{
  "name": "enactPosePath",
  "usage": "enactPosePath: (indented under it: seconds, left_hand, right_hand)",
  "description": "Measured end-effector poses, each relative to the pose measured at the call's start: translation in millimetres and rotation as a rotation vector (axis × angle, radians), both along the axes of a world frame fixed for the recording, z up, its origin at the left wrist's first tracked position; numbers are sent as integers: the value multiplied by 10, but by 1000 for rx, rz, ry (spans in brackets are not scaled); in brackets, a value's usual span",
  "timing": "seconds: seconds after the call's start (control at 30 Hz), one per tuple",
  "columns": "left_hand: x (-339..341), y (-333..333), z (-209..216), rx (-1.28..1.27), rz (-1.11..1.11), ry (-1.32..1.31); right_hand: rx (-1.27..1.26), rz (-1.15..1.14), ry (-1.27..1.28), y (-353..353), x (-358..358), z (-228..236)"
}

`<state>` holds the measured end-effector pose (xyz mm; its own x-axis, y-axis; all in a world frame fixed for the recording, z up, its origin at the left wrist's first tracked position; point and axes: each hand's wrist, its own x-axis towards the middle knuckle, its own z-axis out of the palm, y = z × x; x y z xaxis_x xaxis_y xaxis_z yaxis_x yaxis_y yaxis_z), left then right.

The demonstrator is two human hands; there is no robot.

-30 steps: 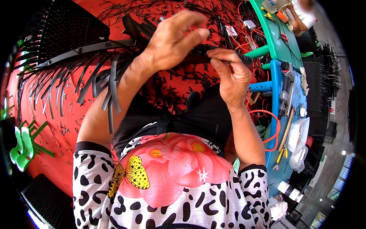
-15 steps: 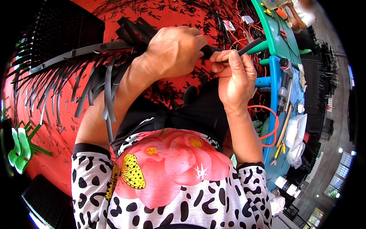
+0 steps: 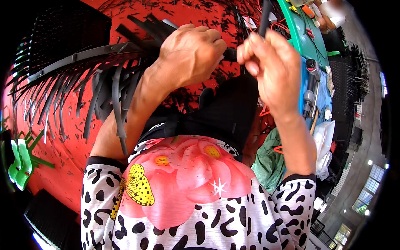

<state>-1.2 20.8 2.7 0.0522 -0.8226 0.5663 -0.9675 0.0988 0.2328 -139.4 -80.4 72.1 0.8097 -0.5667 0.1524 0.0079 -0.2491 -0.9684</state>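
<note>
In the head view, the left hand, at upper centre, is a closed fist around the right end of a grey-black band. That band curves out to the upper left of the frame beside a dark panel, with loose strips hanging below it. The right hand, blurred at upper right, pinches a black strip that points to the top edge. At right, a power tool lies on the blue tabletop; scraps litter the red floor.
</note>
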Motion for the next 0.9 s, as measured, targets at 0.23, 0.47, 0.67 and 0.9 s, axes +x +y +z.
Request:
enactPosePath:
  seconds: [0.23,0.47,0.67,0.9]
  left_hand:
    - [41,5,-28,-54,31,-28]
    - [39,-54,-28,-105,34,-27]
    - [68,-82,31,-110,9,-4]
    - [123,-136,-5,-75,34,-30]
  right_hand:
    - [-492,-36,217,-409,607,-6]
    - [-729,112,322,-875,888,-591]
    - [-427,225,676,-843,1016,-578]
    - [-393,190,766,-805,1040,-447]
